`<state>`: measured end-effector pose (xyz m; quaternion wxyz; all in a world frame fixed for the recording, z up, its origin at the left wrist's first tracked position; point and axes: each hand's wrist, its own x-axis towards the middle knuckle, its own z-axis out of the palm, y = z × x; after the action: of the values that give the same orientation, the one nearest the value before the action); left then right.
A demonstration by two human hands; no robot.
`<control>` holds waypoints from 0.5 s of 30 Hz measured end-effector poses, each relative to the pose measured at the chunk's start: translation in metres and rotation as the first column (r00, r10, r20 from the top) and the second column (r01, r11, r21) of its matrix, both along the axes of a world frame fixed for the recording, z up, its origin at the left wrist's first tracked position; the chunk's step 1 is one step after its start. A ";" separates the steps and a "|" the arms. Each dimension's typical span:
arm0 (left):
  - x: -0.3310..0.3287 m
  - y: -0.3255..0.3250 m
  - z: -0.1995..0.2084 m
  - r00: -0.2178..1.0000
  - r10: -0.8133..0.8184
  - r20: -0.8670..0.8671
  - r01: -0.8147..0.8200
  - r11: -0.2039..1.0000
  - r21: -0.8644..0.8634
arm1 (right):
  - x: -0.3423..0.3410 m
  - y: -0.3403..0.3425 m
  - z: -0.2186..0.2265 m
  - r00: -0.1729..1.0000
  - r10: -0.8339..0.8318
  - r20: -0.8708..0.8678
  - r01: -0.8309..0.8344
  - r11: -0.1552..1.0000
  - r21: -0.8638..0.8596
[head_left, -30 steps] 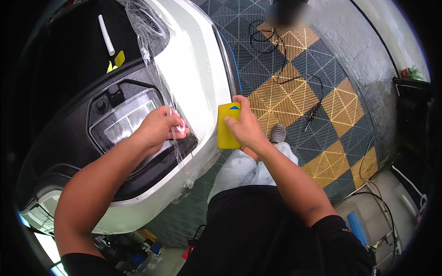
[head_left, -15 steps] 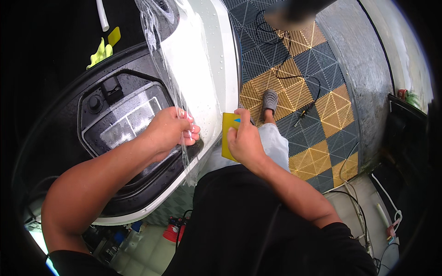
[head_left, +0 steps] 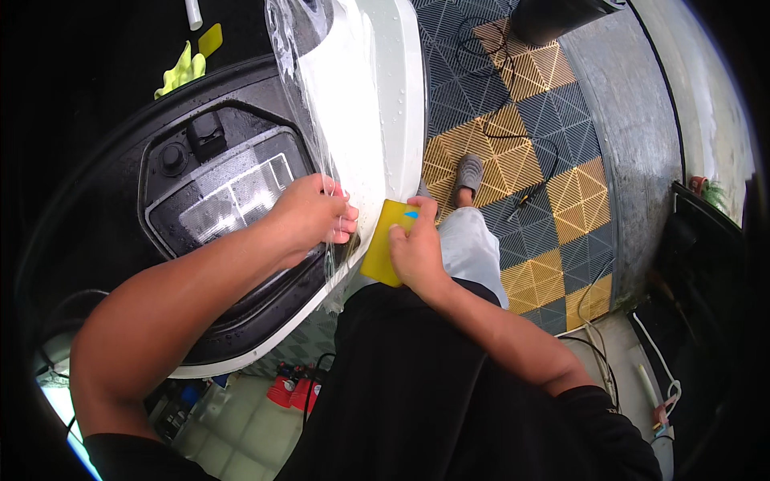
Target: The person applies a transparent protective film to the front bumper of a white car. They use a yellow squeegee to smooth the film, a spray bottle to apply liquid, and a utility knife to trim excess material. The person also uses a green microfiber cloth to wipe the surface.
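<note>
Yellow card point(head_left: 378, 250) had swung since half a second earlier: lower end now angled toward seven o'clock, nearer the white panel point(head_left: 349, 96). Right hand point(head_left: 418, 247) gripped it between thumb and fingers, at about four o'clock from the left hand point(head_left: 314, 215); it overlapped the panel's edge in view, contact couldn't be told. Left hand pinched the clear film point(head_left: 303, 92) with curled fingertips, much as before; film ran up toward twelve o'clock and hung down toward six. Black recess point(head_left: 233, 200) lay just beside that hand, at nine o'clock. Yellow-green glove point(head_left: 183, 74) sat between ten and eleven, with a second yellow card point(head_left: 210, 40) and white tube point(head_left: 193, 14) at eleven. Grey shoe point(head_left: 470, 175) stood at one o'clock from the right hand.
</note>
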<state>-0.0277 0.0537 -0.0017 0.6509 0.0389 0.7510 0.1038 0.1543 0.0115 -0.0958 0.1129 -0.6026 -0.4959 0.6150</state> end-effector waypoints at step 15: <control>0.001 -0.001 -0.004 0.998 -0.066 -0.017 0.066 0.998 -0.010 | 0.046 0.015 0.002 0.754 0.657 0.008 -0.340 0.379 0.860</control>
<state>-0.0266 0.0524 -0.0060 0.6477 0.0614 0.7553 0.0784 0.2007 0.0267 -0.0941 0.2679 -0.1802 -0.8546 0.4067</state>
